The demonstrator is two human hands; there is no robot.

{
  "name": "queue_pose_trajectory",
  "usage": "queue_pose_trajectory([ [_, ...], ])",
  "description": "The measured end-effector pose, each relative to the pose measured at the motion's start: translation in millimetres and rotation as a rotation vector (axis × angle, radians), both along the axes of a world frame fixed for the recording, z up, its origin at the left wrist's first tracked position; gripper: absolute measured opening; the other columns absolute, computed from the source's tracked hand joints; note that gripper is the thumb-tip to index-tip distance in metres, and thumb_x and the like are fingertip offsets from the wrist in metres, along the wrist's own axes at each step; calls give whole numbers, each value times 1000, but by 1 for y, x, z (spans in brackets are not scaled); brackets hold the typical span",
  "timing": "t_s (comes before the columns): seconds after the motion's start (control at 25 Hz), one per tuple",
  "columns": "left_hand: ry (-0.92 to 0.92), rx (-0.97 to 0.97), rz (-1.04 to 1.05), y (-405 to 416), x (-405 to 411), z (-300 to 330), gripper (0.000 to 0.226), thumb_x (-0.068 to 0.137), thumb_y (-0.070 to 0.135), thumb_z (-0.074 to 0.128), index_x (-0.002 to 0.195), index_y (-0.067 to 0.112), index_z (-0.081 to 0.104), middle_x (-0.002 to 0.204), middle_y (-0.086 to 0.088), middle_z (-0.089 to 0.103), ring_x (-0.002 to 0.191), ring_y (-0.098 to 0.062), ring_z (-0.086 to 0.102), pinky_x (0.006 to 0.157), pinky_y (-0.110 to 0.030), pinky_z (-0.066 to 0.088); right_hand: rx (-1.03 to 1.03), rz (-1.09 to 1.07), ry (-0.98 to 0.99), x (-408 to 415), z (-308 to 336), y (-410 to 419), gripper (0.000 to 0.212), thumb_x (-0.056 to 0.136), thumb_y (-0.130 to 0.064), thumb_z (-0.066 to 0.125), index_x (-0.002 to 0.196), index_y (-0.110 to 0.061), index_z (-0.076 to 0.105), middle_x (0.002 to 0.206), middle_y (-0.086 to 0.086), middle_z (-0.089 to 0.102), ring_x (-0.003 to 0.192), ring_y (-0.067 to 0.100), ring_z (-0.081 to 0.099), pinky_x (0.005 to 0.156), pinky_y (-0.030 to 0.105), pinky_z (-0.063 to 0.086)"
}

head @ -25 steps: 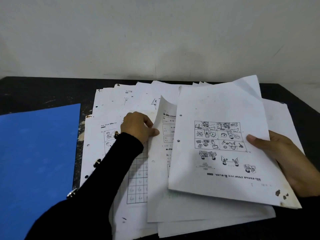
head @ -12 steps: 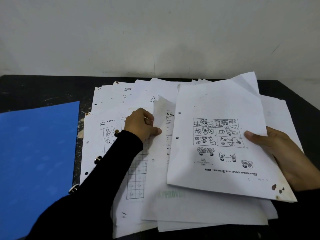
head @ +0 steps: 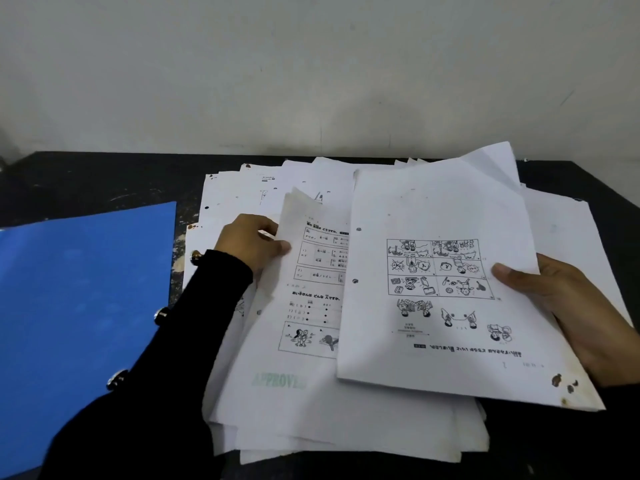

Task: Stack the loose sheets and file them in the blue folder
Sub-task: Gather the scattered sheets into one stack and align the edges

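A loose, fanned pile of white punched sheets (head: pixel 311 410) lies on a matte black table (head: pixel 86 178) that shows pale scuffs and a chipped patch near the folder's edge. The paper is thin, slightly curled and spotted with rust-brown stains at several corners. The left hand (head: pixel 247 245), in a black knit sleeve (head: pixel 180 341) with round metallic buttons, pinches the curling left edge of a worksheet (head: pixel 308 299) between thumb and fingers; this sheet carries printed tables, a small cartoon strip and, lower down, a faint green "APPROVED" stamp. The right hand (head: pixel 575 306) grasps the right edge of the top sheet (head: pixel 443 209), thumb pressed flat on its face and fingers curled beneath; this page shows an upside-down grid of cartoon panels, two punch holes along its left margin and brown blotches at its lower right corner. It overlaps the worksheet's right side. The blue folder (head: pixel 79 299), smooth and flat with a straight right edge, lies at the left of the table, just beside the pile, partly under the sleeve
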State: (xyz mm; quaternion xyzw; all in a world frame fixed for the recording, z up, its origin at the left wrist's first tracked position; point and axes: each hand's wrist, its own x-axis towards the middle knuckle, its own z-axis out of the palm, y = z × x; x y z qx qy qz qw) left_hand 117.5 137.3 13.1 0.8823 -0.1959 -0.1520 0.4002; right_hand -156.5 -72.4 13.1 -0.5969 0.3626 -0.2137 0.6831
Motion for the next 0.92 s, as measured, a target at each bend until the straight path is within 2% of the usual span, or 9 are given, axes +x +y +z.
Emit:
queue_pose_trajectory([
  [0.24, -165, 72, 14, -7, -13, -3, 28, 72, 17, 80, 97, 10, 69, 104, -7, 65, 99, -25, 60, 83, -31, 48, -26, 19, 22, 0, -2, 1, 26, 88, -11, 60, 112, -8, 68, 105, 13, 74, 91, 33, 72, 76, 44, 58],
  [0.36, -141, 42, 32, -9, -14, -5, 31, 70, 14, 81, 97, 9, 68, 104, -5, 65, 96, -23, 58, 81, -29, 45, -29, 19, 22, 0, -4, 1, 26, 88, -11, 60, 112, -8, 68, 105, 13, 74, 92, 33, 72, 79, 48, 57],
  [0.48, -111, 24, 34, -7, -13, -7, 29, 67, 15, 83, 92, 8, 68, 100, -5, 67, 94, -23, 60, 84, -32, 50, -28, 10, 25, 0, -6, 0, 26, 88, -12, 60, 112, -9, 69, 107, 13, 74, 94, 35, 71, 92, 52, 51],
  [0.56, -99, 14, 47, -4, -10, -8, 26, 66, 16, 83, 87, 9, 69, 92, -5, 69, 91, -23, 62, 82, -32, 50, -20, 18, 24, 0, -7, 0, 26, 88, -11, 60, 112, -10, 69, 108, 12, 73, 96, 35, 71, 96, 51, 47],
  [0.68, -112, 12, 81, -1, -6, -8, 23, 66, 17, 83, 83, 11, 68, 87, -3, 65, 85, -22, 59, 76, -27, 45, -29, 11, 24, 1, -7, 0, 25, 88, -11, 60, 111, -10, 70, 107, 12, 74, 95, 34, 71, 93, 49, 48],
  [0.92, -114, -13, 99, -3, -7, -9, 24, 65, 13, 84, 83, 10, 68, 90, -5, 61, 84, -22, 55, 74, -28, 44, -39, 7, 22, 2, -9, -1, 26, 87, -12, 61, 111, -10, 69, 106, 12, 74, 94, 33, 72, 83, 48, 56],
])
